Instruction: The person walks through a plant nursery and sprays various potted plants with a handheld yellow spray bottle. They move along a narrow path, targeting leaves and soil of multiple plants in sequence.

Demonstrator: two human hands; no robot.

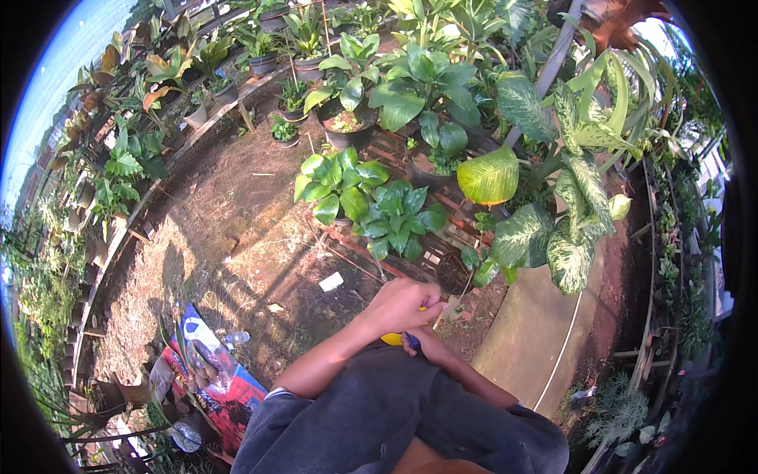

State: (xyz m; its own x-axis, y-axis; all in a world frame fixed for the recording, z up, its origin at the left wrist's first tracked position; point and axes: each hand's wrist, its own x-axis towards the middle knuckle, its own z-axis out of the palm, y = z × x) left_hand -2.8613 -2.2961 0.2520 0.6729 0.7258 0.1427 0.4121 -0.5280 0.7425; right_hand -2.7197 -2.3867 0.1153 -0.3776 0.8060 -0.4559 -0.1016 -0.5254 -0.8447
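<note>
My left hand (405,302) is bent over in front of me with its fingers curled. It crosses just above my right hand (421,343). A small pale brown leaf or scrap (453,309) shows by the left thumb tip; whether it is held is unclear. My right hand is closed around a dark blue and yellow object (392,339), perhaps a tool handle, mostly hidden by both hands and the shorts. Beyond the hands, two low leafy plants (402,219) with glossy green leaves stand at the edge of a slatted rack (385,155).
A variegated dieffenbachia (573,216) leans in on the right, over a concrete path (527,332). To the left lies a printed plastic sack (225,385) beside a clear bottle (238,337). A white scrap (331,281) rests on the soil. Potted plants line wooden benches (195,135).
</note>
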